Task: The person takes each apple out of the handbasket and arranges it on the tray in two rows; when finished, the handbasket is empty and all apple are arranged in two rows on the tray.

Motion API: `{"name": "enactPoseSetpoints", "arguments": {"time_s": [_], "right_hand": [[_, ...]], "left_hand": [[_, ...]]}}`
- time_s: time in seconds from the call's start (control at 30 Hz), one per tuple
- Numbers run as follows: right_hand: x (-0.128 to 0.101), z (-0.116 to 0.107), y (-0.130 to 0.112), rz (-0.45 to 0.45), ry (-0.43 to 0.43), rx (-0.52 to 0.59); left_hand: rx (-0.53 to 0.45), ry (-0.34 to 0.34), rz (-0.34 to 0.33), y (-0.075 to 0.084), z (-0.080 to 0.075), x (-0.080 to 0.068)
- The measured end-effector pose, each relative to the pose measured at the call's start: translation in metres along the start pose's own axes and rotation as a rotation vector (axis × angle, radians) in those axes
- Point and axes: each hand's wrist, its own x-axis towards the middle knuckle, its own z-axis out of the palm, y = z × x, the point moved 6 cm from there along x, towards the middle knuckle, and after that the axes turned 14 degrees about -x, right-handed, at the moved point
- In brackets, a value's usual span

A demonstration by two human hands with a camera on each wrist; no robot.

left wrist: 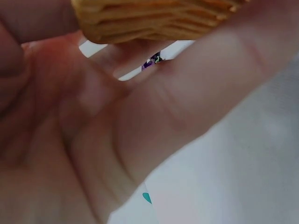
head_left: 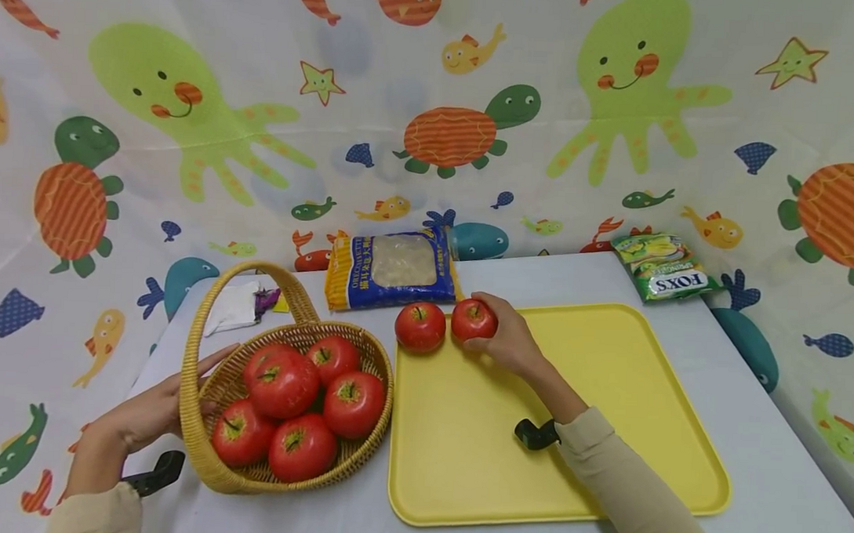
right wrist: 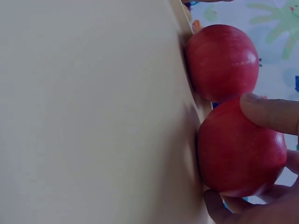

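Along the far left edge of the yellow tray [head_left: 463, 456], the right hand [head_left: 512, 342] holds a red apple [head_left: 473, 321] between thumb and fingers, just beside a second apple [head_left: 421, 327]. On the left of the table, the left hand [head_left: 145, 412] touches the wicker basket [head_left: 389, 383] of apples; how tightly its fingers close, I cannot tell. Placing the held apple seems the step in hand; the next move likely calls for loosening those fingers without nudging its neighbour.
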Motion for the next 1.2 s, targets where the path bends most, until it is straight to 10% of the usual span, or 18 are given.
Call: {"name": "enactPoseSetpoints", "arguments": {"time_s": [0.6, 0.87, 1.2], "right_hand": [[-0.001, 0.001, -0.007, -0.057, 0.027, -0.104], [-0.024, 0.001, -0.109, -0.471, 0.25, -0.262], [-0.039, 0.079, -0.196, -0.623, -0.237, -0.202]], "left_hand": [[-0.011, 0.038, -0.036, 0.0, -0.001, 0.002], [0.007, 0.055, -0.049, -0.002, -0.001, 0.001], [-0.011, 0.026, -0.032, 0.0, 0.0, 0.002]]}}
